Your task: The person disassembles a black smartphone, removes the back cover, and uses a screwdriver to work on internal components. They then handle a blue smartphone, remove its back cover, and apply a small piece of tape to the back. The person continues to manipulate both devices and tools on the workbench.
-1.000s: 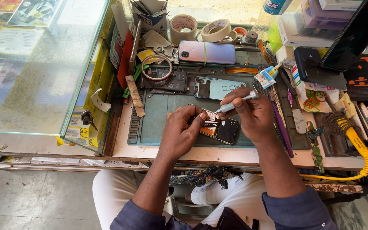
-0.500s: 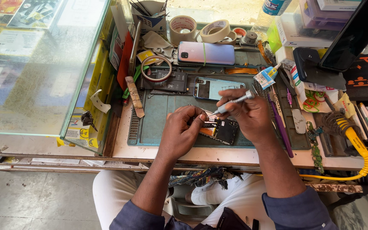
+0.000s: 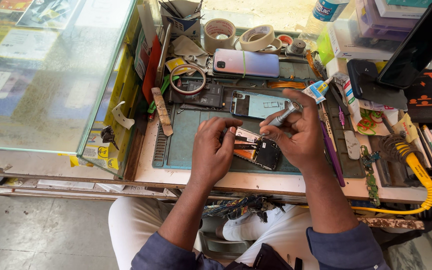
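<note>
Over 1 s nothing is shifting: left hand (image 3: 215, 150) is still pinning the opened phone (image 3: 256, 147) at mat (image 3: 186, 145) centre, right hand (image 3: 298, 132) pinching the screwdriver (image 3: 281, 118), tip pointing 8 o'clock, suggesting 1 screw still being worked.

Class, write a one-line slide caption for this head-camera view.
Left hand steadies an opened phone on a green mat while the right hand works it with a screwdriver.

A narrow wooden workbench (image 3: 276, 182) runs across the stall, its pale top worn and scuffed at the front edge. To the left stands a glass display case (image 3: 51, 75) (its pane dusty and smeared), catching bright daylight. Below lies a grey stone floor (image 3: 31, 230), with mottled marble-like tile (image 3: 421, 252) at the right.
</note>
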